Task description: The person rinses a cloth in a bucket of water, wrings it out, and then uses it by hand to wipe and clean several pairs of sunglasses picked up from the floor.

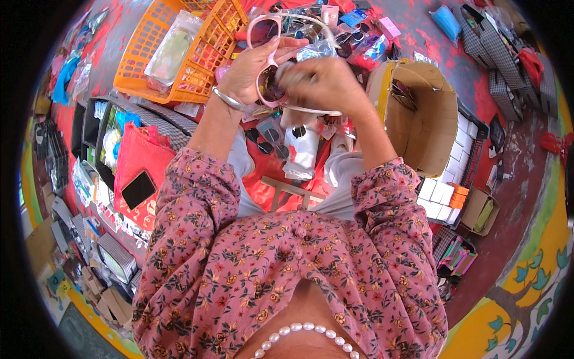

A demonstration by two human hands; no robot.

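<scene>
My left hand (251,72) grips a pair of pink-framed sunglasses (264,32) near the bridge, dark lenses upright, one above the other. White temple arms extend to the right from the frame. Blurred by motion, my right hand (332,83) is at the lower lens with a small greyish-white piece (286,74) pinched in its fingers; its material is unclear. Below the hands, between my knees, lie round dark sunglasses (264,147) and a white plastic packet (299,157). Beyond them spreads a pile of bagged sunglasses and small packages (354,33).
An orange plastic basket (204,74) stands at the left, with a clear bag inside. An open cardboard box (426,121) stands right, near stacked white boxes (435,193). A phone (139,189) lies on red cloth (130,166) at left. A wooden stool-like frame (291,188) shows between my legs.
</scene>
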